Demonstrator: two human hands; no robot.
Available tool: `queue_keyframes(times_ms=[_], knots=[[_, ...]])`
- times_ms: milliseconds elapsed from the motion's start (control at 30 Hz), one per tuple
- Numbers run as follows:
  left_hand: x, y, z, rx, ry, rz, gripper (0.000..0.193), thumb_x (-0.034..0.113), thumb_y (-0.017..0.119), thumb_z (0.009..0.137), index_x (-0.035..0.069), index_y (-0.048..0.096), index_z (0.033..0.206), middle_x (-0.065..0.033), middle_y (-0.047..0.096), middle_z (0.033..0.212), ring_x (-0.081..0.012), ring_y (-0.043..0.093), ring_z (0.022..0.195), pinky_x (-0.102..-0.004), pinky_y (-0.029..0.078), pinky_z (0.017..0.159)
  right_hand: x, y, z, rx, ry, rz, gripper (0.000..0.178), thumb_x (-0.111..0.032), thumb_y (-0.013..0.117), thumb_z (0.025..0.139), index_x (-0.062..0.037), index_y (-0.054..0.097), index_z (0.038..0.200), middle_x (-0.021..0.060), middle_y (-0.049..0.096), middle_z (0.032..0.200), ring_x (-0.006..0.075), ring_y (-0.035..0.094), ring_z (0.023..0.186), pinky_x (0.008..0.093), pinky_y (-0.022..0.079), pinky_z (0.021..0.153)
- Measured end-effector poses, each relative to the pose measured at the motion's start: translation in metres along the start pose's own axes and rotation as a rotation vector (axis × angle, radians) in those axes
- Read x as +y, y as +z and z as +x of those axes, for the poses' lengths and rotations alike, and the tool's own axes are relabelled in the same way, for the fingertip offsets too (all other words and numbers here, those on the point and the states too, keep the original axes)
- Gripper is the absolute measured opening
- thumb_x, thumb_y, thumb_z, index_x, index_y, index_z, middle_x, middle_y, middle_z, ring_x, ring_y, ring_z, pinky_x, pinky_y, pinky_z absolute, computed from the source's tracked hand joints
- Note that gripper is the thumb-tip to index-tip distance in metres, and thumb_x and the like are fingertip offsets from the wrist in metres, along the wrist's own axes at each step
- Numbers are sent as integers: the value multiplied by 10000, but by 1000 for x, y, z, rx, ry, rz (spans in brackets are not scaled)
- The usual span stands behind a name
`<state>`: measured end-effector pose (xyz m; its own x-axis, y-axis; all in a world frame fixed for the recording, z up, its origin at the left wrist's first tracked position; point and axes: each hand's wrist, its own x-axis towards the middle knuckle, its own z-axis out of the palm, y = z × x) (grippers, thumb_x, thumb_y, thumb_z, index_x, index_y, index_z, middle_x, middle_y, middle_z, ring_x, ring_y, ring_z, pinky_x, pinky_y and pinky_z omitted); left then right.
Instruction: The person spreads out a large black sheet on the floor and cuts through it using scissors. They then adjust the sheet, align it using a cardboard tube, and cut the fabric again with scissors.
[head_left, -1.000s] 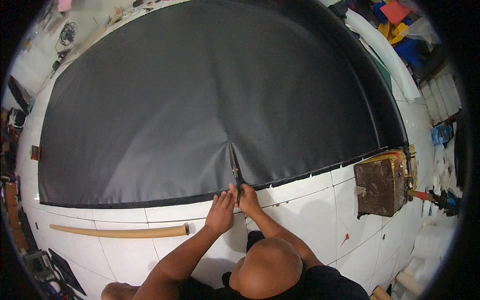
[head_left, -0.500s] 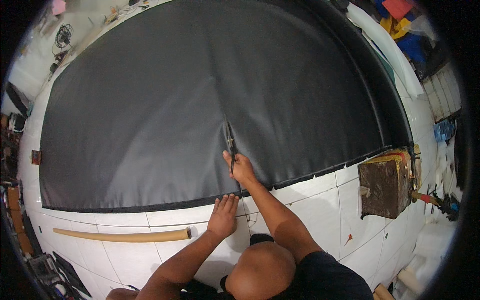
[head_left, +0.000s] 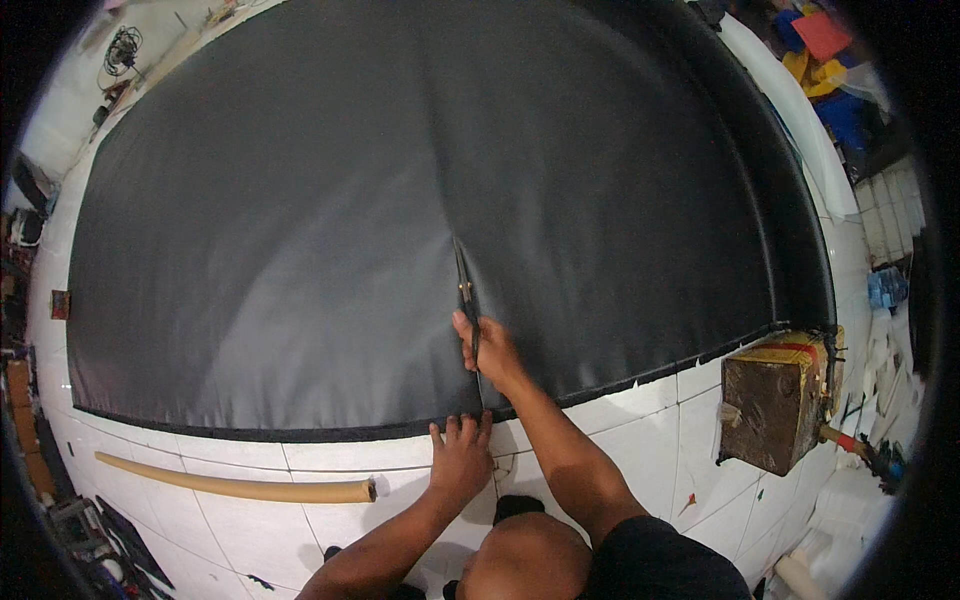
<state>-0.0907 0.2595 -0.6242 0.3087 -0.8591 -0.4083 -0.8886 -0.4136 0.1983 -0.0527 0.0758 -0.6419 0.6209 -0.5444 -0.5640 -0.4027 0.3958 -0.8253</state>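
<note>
A wide sheet of black, leather-like material (head_left: 250, 250) lies spread over the white floor. My right hand (head_left: 492, 350) is closed around the handles of dark scissors (head_left: 465, 283). Their blades point away from me, in the sheet, and a narrow slit runs back from them to the near edge. Whether the blades are parted is hard to make out. At that near edge, just left of the slit's end, my left hand (head_left: 462, 456) rests with its fingers apart, the tips on the sheet's border. It grips nothing.
A tan cardboard tube (head_left: 235, 488) lies on the tiles at the left, below the sheet. The sheet's right side ends in a thick black roll (head_left: 800, 220), beside a taped brown box (head_left: 768, 405). A small box (head_left: 61, 304) sits at the left edge.
The view has shifted, so most things sit slightly lower. My left hand has slid right along the near edge, closer to the slit. The right hand keeps hold of the scissors.
</note>
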Motion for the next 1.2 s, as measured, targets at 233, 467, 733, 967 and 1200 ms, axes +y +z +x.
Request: queue_keyframes(times_ms=[233,467,733,967,1200], knots=[[4,-7,5,-61,3,-56,746,329,635,823,77,323,1452,-229,422,1312,-416,410,1253,-654,282,1040,-11,-4,43,-13,-24,6,520,-589,609,872,-131,460,675,1,472,558,108,472,478,264,389,460],[1,-13,5,-87,-12,-118,726,326,619,838,92,323,1458,-222,436,1316,-422,414,1254,-650,257,1054,-25,5,60,36,-57,-35,505,-528,610,895,-100,481,659,10,477,537,130,490,468,298,396,465],[-1,-5,3,-98,-9,-81,720,291,602,836,76,326,1466,-223,430,1311,-405,398,1263,-671,256,1038,-54,16,88,57,-51,9,523,-566,624,870,-118,482,641,2,470,539,114,465,440,272,364,416],[-1,-9,5,-101,28,-138,729,311,610,838,79,325,1468,-219,436,1299,-407,409,1247,-678,268,1026,-92,16,169,85,-121,-29,523,-571,623,867,-108,498,658,-3,468,545,107,456,437,252,375,430],[-3,-6,4,-89,7,-100,729,333,616,836,77,342,1461,-220,444,1295,-411,424,1237,-682,282,1015,-100,21,192,59,-125,28,519,-566,628,866,-108,495,662,8,486,565,120,455,449,275,395,447]])
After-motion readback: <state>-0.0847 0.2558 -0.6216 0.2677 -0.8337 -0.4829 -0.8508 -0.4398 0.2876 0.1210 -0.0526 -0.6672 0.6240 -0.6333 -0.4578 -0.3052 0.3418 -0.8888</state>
